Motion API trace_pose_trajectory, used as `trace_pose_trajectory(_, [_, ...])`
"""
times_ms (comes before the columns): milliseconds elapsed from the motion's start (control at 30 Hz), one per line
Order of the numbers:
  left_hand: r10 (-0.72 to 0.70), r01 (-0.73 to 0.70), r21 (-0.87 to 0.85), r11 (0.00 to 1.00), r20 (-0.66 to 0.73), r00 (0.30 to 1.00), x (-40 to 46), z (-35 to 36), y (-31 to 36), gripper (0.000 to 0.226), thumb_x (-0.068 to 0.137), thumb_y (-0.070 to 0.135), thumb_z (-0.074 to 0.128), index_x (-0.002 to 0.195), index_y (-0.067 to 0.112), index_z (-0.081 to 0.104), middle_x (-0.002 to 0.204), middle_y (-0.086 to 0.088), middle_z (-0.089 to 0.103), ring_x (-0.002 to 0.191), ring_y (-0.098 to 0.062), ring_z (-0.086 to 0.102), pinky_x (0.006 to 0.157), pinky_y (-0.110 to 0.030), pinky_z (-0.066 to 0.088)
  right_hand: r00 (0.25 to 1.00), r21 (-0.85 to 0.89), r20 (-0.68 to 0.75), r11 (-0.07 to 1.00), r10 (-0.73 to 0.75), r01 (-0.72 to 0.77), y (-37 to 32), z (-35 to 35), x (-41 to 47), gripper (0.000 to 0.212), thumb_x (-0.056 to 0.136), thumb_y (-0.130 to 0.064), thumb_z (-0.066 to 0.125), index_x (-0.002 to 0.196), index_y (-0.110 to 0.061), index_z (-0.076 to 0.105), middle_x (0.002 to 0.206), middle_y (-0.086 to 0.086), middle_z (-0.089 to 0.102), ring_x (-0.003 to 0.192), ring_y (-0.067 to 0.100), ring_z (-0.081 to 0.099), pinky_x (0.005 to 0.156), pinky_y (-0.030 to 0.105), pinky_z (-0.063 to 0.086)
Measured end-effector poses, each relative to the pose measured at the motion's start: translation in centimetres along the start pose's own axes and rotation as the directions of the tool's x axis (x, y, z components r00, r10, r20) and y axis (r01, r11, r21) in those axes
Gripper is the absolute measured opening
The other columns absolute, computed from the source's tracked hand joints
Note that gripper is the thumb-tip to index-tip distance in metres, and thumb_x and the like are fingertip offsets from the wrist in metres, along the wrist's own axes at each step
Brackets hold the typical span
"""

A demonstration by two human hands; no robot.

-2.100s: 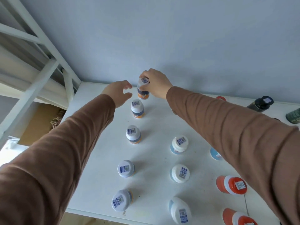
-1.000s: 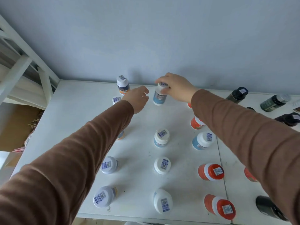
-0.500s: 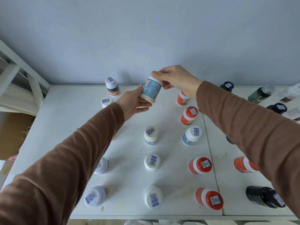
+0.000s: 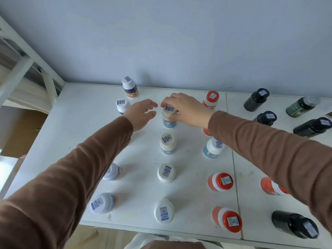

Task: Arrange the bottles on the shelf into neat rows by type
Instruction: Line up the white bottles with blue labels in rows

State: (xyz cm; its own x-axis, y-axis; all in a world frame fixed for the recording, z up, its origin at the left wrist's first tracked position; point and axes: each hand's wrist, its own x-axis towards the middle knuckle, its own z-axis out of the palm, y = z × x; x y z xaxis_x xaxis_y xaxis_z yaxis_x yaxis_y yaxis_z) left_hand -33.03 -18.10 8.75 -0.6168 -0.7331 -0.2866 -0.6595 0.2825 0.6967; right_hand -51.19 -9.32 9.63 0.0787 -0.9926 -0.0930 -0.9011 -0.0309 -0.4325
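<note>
My right hand point(image 4: 186, 110) grips the white cap of a light-blue bottle point(image 4: 168, 121), which stands upright on the white shelf point(image 4: 82, 133) at the far end of the middle row. My left hand point(image 4: 142, 114) hovers just left of it, fingers relaxed and apart from it. Behind that bottle in the row stand three more white-capped blue bottles point(image 4: 167, 143). A left row holds white-capped dark-and-orange bottles point(image 4: 129, 88). One more blue bottle point(image 4: 212, 148) stands among orange bottles point(image 4: 220, 181) on the right.
Dark green and black bottles point(image 4: 256, 99) lie and stand at the far right, with another point(image 4: 294, 224) near the front edge. The wall rises right behind the shelf. A white frame point(image 4: 27, 60) stands at the left.
The blue bottle was held tilted in the air between both hands. Now it stands upright on the shelf under my right hand, and my left hand has let go.
</note>
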Motion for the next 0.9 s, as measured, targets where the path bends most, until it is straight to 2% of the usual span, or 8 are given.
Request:
trace_pose_trajectory(67, [-0.005,0.005,0.02,1.0,-0.019,1.0,-0.6,0.0,-0.2,0.029,0.093,0.018,0.056,0.122,0.019,0.058,0.124,-0.003,0.061,0.116,-0.021,0.055,0.103,-0.035,0.042,1.0,-0.029,0.013,1.0,-0.009,0.009,-0.1,0.6,0.0,0.038,0.089,-0.022,0.062,0.126,-0.023,0.054,0.116,0.001,0.054,0.104,0.021,0.048,0.077,0.026,0.03])
trace_pose_trajectory(133, [-0.005,0.006,0.016,1.0,-0.033,0.999,-1.5,-0.1,-0.2,0.03,0.093,0.019,0.056,0.122,0.019,0.058,0.124,-0.002,0.061,0.116,-0.019,0.055,0.103,-0.033,0.042,1.0,-0.039,0.018,0.999,-0.003,0.004,-0.3,1.0,-0.2,0.043,0.088,-0.02,0.062,0.129,-0.024,0.052,0.119,0.002,0.053,0.107,0.022,0.048,0.079,0.027,0.032])
trace_pose_trajectory(200, [0.008,-0.006,0.039,0.999,-0.047,0.999,-2.4,-0.1,-0.2,0.03,0.093,0.02,0.056,0.123,0.019,0.058,0.124,-0.002,0.061,0.116,-0.019,0.054,0.101,-0.031,0.041,1.0,-0.037,0.018,0.999,0.012,-0.011,-0.6,0.8,-0.6,0.052,0.087,-0.019,0.063,0.137,-0.026,0.048,0.125,0.003,0.051,0.113,0.024,0.047,0.088,0.031,0.039])
trace_pose_trajectory(300, [0.049,-0.041,0.103,0.994,-0.074,0.996,-4.4,-0.3,0.0,0.031,0.093,0.022,0.056,0.123,0.022,0.057,0.125,0.0,0.061,0.117,-0.018,0.054,0.102,-0.03,0.04,0.998,-0.02,-0.048,0.999,0.043,-0.044,-1.4,-0.5,-2.0,0.058,0.087,-0.026,0.067,0.141,-0.026,0.045,0.131,0.004,0.049,0.121,0.024,0.044,0.097,0.032,0.037])
trace_pose_trajectory(400, [0.137,-0.118,0.167,0.979,-0.108,0.985,-7.1,-0.3,0.9,0.031,0.093,0.024,0.056,0.124,0.022,0.056,0.126,0.0,0.06,0.119,-0.017,0.054,0.102,-0.032,0.041,0.987,-0.004,-0.15,0.999,0.052,-0.053,-2.6,-1.8,-4.8,0.05,0.088,-0.034,0.066,0.135,-0.027,0.051,0.126,0.001,0.051,0.117,0.021,0.045,0.092,0.029,0.036])
trace_pose_trajectory(667, [0.431,-0.38,0.28,0.882,-0.148,0.89,-18.0,2.4,4.0,0.033,0.09,0.03,0.055,0.123,0.026,0.055,0.123,0.005,0.061,0.116,-0.016,0.054,0.099,-0.038,0.043,0.92,0.056,-0.373,0.992,0.123,-0.11,-7.7,-0.7,-18.9,0.039,0.086,-0.031,0.067,0.124,-0.027,0.061,0.121,-0.008,0.054,0.106,0.006,0.043,0.087,0.023,0.034])
trace_pose_trajectory(767, [0.483,-0.435,0.258,0.863,-0.166,0.86,-22.4,4.4,4.8,0.033,0.089,0.031,0.056,0.122,0.028,0.057,0.12,0.005,0.061,0.113,-0.016,0.055,0.098,-0.038,0.044,0.873,0.078,-0.462,0.988,0.156,-0.135,-9.1,0.4,-24.8,0.033,0.086,-0.03,0.067,0.119,-0.025,0.064,0.116,-0.007,0.057,0.11,0.019,0.051,0.094,0.036,0.044])
trace_pose_trajectory(900, [0.524,-0.484,0.233,0.844,-0.163,0.836,-27.4,8.3,5.1,0.032,0.089,0.026,0.06,0.121,0.022,0.06,0.12,0.005,0.063,0.109,-0.016,0.057,0.094,-0.028,0.042,0.829,0.118,-0.507,0.972,0.237,-0.205,-9.5,2.5,-32.2,0.026,0.09,-0.028,0.063,0.116,-0.022,0.065,0.108,-0.003,0.059,0.103,0.017,0.055,0.09,0.04,0.047])
